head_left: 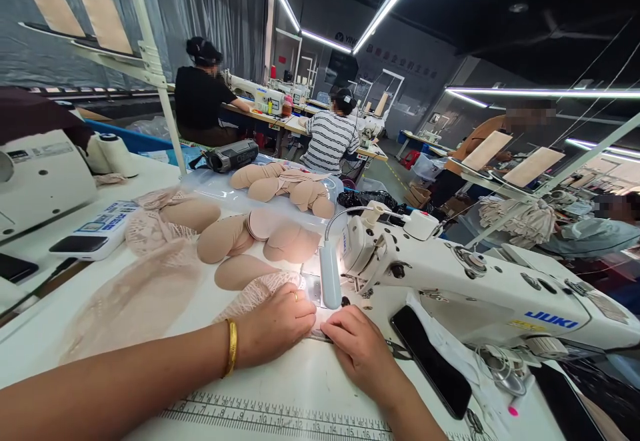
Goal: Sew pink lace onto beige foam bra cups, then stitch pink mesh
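Observation:
My left hand [277,324], with a gold bangle and a ring, lies curled on a piece of beige lace fabric [260,294] and presses it down by the needle of the white sewing machine [480,287]. My right hand [357,351] rests beside it, fingers bent down on the same fabric edge in front of the presser foot. A small lamp [330,277] on a bent neck lights the needle area. Several beige foam cups [245,241] lie in a heap just beyond my hands.
More lace [150,274] is spread at the left. A black phone [430,361] lies right of my hand, and scissors [397,349] by it. A printed ruler [260,417] runs along the table edge. Other people sew at tables behind. A second machine [35,177] stands far left.

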Available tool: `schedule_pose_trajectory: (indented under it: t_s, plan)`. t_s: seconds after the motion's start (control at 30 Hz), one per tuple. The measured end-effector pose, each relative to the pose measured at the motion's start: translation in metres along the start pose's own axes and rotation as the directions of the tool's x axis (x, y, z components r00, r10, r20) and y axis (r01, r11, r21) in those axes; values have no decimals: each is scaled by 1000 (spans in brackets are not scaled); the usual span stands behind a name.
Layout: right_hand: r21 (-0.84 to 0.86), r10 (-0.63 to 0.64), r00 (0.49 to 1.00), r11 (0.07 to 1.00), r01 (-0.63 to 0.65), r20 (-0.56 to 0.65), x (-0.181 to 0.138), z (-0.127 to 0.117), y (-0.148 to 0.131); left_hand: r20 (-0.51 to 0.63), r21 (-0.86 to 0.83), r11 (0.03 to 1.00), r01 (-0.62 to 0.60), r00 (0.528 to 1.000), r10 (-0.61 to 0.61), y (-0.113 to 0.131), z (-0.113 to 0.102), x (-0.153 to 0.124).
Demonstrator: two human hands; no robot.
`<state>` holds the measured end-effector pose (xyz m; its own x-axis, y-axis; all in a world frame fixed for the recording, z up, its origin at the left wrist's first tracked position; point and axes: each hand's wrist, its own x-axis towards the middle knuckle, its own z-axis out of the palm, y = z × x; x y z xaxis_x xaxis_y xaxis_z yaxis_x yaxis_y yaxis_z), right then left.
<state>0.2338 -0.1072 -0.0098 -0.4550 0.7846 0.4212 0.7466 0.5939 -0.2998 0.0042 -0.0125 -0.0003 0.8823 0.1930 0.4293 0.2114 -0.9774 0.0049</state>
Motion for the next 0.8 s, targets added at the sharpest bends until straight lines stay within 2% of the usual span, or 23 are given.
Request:
schedule_pose_trajectory:
  t_s: [0.2, 0.4, 0.53, 0.8]
  plan:
    - [-61, 38, 999, 997, -40, -27, 3, 4, 2, 8, 66, 998, -19, 1000, 19, -15, 12, 4]
    - [-147, 93, 994, 984, -101, -64, 6, 12, 10, 53, 2, 998, -64, 997, 64, -40, 15, 18]
    - [-162, 150, 986, 974, -159, -69, 6, 16, 13, 41, -29, 997, -77, 996, 78, -52, 19, 23]
    - [-175, 174, 982, 967, -185, -79, 8, 18, 12, 29, -23, 997, -70, 997, 71, -56, 17, 25]
